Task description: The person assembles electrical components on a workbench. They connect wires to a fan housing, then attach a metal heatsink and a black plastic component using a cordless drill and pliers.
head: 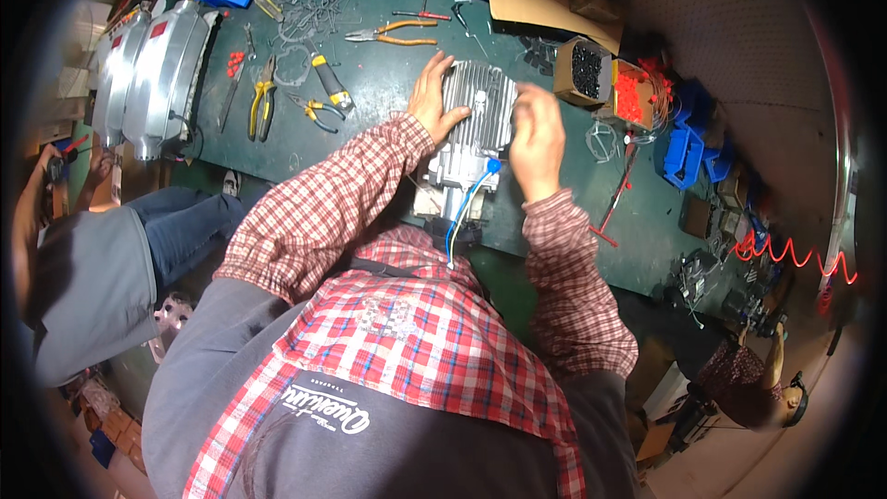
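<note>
A finned cast-metal housing (478, 107) lies before me at the workbench's front edge, its narrow end towards my body. My left hand (433, 100) grips its left side, the thumb over the fins and the fingers along the far left edge. At the right edge, my right hand (537, 138) is slightly blurred, with curled fingertips by the upper corner. Whether those fingers hold anything small is hidden. A blue round cap (493, 165) sits near the housing's lower right. From it, blue and pale wires (463, 211) run down to a small white connector (450, 265).
Pliers (391, 33), more pliers (262, 98) and a yellow-black handled tool (328, 75) lie left and beyond. Silver housings (163, 80) stand far left. Right are boxes of black parts (587, 69) and red caps (629, 98), plus a red T-handle tool (617, 197). People work both sides.
</note>
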Demonstrator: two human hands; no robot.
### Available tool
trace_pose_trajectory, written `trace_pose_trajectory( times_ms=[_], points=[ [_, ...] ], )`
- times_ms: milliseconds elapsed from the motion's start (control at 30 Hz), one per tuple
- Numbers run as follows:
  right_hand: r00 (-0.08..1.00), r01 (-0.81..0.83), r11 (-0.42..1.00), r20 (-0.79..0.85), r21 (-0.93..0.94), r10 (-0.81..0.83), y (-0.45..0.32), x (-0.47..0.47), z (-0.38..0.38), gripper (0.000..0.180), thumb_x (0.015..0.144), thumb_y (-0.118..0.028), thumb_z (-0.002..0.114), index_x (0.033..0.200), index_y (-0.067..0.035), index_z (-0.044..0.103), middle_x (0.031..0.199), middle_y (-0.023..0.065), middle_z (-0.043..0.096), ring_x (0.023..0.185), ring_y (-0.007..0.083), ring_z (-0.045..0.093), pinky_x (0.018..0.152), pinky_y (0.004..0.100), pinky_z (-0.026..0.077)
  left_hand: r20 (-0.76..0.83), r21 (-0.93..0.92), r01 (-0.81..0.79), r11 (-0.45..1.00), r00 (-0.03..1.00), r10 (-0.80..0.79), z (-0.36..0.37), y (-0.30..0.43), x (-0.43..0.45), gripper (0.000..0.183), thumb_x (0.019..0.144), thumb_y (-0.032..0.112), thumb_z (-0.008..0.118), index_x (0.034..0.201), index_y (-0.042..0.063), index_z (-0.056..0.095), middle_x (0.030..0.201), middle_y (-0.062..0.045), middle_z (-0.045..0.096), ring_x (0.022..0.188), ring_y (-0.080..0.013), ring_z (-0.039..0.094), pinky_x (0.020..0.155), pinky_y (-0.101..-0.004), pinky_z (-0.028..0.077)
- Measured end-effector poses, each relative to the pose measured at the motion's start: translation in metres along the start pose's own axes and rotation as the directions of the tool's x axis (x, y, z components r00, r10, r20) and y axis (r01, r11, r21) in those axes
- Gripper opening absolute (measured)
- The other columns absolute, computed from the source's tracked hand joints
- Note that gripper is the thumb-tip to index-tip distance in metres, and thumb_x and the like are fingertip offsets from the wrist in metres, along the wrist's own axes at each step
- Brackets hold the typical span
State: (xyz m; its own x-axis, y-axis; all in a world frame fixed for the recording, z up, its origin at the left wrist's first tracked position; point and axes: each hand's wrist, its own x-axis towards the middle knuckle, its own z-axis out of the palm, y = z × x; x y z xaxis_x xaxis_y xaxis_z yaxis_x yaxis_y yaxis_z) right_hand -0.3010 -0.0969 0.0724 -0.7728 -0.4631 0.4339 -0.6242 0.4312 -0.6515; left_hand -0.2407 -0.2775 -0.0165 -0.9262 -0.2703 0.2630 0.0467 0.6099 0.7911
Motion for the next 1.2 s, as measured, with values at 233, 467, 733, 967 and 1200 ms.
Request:
trace_pose_trajectory(
  times_ms=[233, 467, 733, 967, 1200],
  points=[
    [0.945, -0.288, 0.914, 0.237, 0.285, 0.224, 0.031, 0.11, 0.033, 0.017, 0.1, -0.016, 0.042, 0.092, -0.002, 0.047, 0.071, 0.013, 0.06, 0.064, 0.0243, 0.061, 0.06, 0.0382, 0.047, 0.021, 0.079, 0.099, 0.992, 0.995, -0.101, 0.012, 0.014, 0.0, 0.087, 0.07, 0.016, 0.079, 0.141, 0.006, 0.029, 0.141, -0.022, 0.036, 0.127, -0.0394, 0.037, 0.108, -0.0443, 0.031],
    [0.798, -0.37, 0.737, -0.213, 0.565, 0.564, 0.034, 0.119, 0.07, 0.019, 0.099, -0.018, 0.041, 0.091, -0.002, 0.049, 0.064, 0.0076, 0.052, 0.054, 0.0186, 0.053, 0.051, 0.032, 0.043, 0.079, 0.17, 0.18, 0.969, 0.978, -0.195, -0.003, 0.028, 0.006, 0.086, 0.072, 0.019, 0.078, 0.141, 0.007, 0.029, 0.141, -0.021, 0.035, 0.128, -0.0394, 0.035, 0.109, -0.0441, 0.03],
    [0.98, -0.07, 0.98, 0.169, -0.186, 0.102, -0.03, 0.101, 0.042, 0.008, 0.09, -0.013, 0.053, 0.09, -0.006, 0.056, 0.084, 0.0146, 0.066, 0.079, 0.0301, 0.064, 0.067, 0.0393, 0.049, 0.056, 0.231, -0.028, 0.973, 0.998, 0.015, 0.0, 0.047, 0.019, 0.086, 0.071, 0.02, 0.077, 0.14, 0.002, 0.029, 0.142, -0.019, 0.033, 0.134, -0.0375, 0.029, 0.112, -0.0463, 0.024],
    [0.956, -0.089, 0.815, 0.278, 0.573, -0.091, -0.109, 0.067, 0.011, 0.021, 0.093, -0.017, 0.05, 0.095, -0.002, 0.064, 0.097, 0.0101, 0.063, 0.081, 0.0203, 0.062, 0.075, 0.0304, 0.05, 0.185, -0.334, 0.021, 0.942, 0.982, 0.043, -0.106, 0.089, -0.007, 0.03, 0.087, 0.01, 0.053, 0.115, -0.001, 0.056, 0.107, -0.015, 0.058, 0.103, -0.0308, 0.055, 0.089, -0.0393, 0.044],
    [0.834, -0.524, 0.545, 0.525, 0.654, 0.171, -0.116, -0.013, 0.021, 0.029, 0.097, -0.016, 0.051, 0.123, -0.003, 0.054, 0.116, 0.0119, 0.055, 0.111, 0.0174, 0.053, 0.086, 0.0257, 0.049, 0.508, -0.549, 0.584, 0.598, 0.801, -0.316, -0.154, 0.101, -0.085, 0.031, 0.101, 0.019, 0.04, 0.123, -0.001, 0.049, 0.059, 0.003, 0.041, 0.05, -0.0056, 0.038, 0.048, -0.0186, 0.031]
  ],
)
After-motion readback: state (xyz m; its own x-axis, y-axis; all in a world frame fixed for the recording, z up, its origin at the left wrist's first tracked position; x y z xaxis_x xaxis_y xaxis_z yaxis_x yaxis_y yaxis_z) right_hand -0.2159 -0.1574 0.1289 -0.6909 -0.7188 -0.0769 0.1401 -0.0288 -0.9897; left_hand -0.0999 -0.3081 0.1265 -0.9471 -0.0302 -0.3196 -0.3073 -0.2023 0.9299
